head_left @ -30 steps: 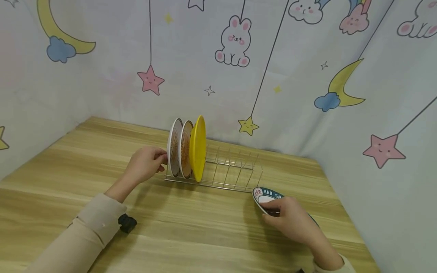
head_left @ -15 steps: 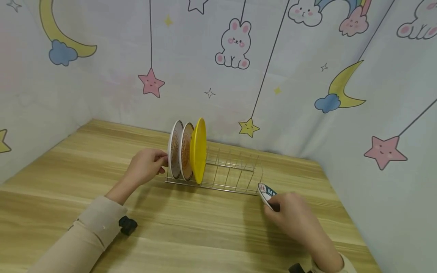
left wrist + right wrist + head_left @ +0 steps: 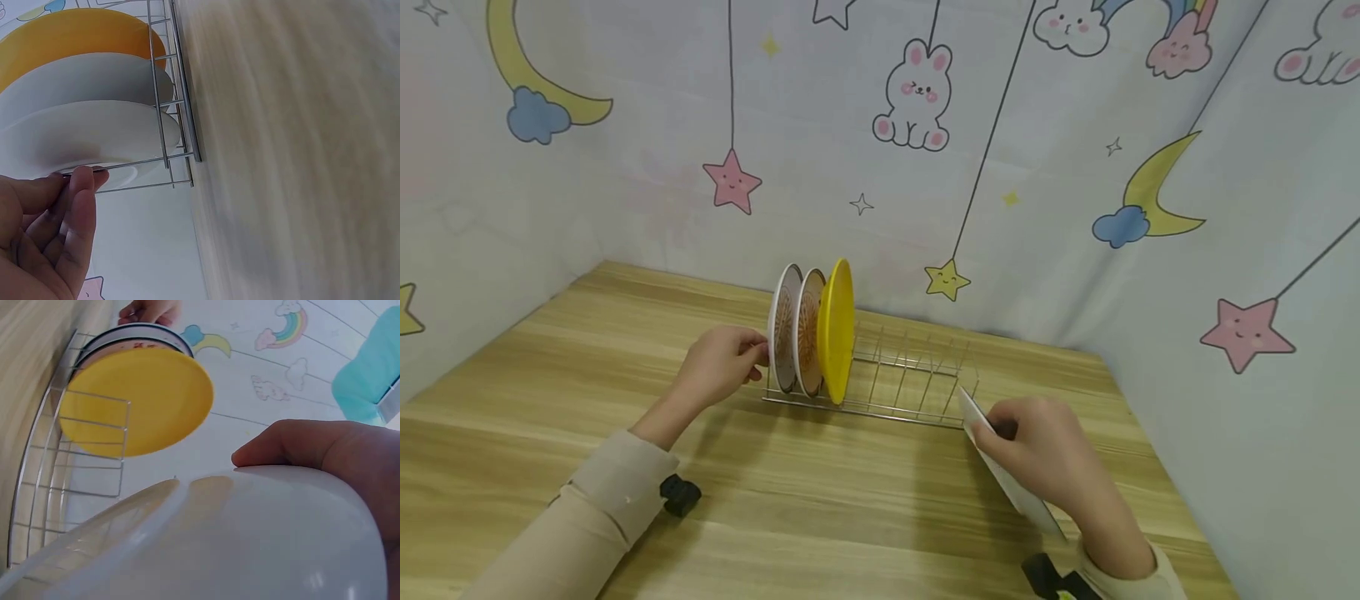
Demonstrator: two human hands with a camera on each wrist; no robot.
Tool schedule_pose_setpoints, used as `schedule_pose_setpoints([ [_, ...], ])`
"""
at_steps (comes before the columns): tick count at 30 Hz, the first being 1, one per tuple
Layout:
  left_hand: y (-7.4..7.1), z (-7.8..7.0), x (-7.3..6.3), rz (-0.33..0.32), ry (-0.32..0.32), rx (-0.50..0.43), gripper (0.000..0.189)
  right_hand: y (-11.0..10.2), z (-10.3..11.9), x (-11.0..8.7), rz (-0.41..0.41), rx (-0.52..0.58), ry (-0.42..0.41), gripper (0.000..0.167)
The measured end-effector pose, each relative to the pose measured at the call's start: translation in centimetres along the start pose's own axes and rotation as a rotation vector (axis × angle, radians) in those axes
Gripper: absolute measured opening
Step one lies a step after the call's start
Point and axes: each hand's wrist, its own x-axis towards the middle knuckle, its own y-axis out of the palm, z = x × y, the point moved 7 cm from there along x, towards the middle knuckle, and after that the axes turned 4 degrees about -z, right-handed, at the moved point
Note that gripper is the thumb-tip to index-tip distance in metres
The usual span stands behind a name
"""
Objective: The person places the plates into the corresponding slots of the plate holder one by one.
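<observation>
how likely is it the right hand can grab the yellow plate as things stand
Probably not: the right hand grips a white-backed plate. With that set down, the way looks free, since the wire rack stands bare to the right of the yellow plate.

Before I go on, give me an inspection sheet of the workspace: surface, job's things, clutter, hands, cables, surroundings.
Surface: light wood-grain table under the rack.
Job's things: silver wire rack; standing in its left part, two round white plates with patterned faces and a round yellow plate; slots to their right vacant; a glossy white plate in hand near the right end, contact with the rack unclear.
Clutter: nothing seen.
Left hand: pinches the rack's left-end wire.
Right hand: grips the tilted plate by its edge.
Cables: nothing seen.
Surroundings: white backdrop with cartoon prints; teal object in the right wrist view, unidentified.
</observation>
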Motion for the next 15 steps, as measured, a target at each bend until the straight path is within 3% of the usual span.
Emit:
schedule_pose_setpoints([
  [6,0.0,-0.2,0.0,0.000,0.007,-0.001,0.027,-0.4,0.7,0.9,-0.014,0.067,0.026,0.034],
  [15,0.0,-0.3,-0.2,-0.001,0.014,-0.003,0.026,-1.1,1.5,1.6,-0.105,0.110,0.028,0.036],
])
